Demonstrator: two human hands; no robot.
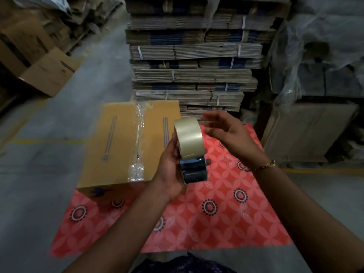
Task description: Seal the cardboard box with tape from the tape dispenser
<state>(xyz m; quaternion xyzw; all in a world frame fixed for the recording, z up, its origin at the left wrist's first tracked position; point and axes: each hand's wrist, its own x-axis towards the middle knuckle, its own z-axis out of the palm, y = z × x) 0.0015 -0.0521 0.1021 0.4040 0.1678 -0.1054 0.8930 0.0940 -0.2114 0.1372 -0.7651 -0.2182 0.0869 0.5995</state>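
Observation:
A closed yellow-brown cardboard box (118,146) sits on a red patterned mat (216,213), left of centre. A wrinkled strip of clear tape (138,142) runs along its middle seam. My left hand (171,170) grips a tape dispenser (192,152) upright, just right of the box, with a roll of clear tape on top and a dark blue body below. My right hand (224,133) hovers beside the roll with fingers spread, holding nothing.
A tall stack of flattened cartons (193,62) stands behind the box. Open brown boxes (45,69) lie on the grey floor at the left. Plastic-wrapped goods (319,56) and a carton (307,131) stand at the right.

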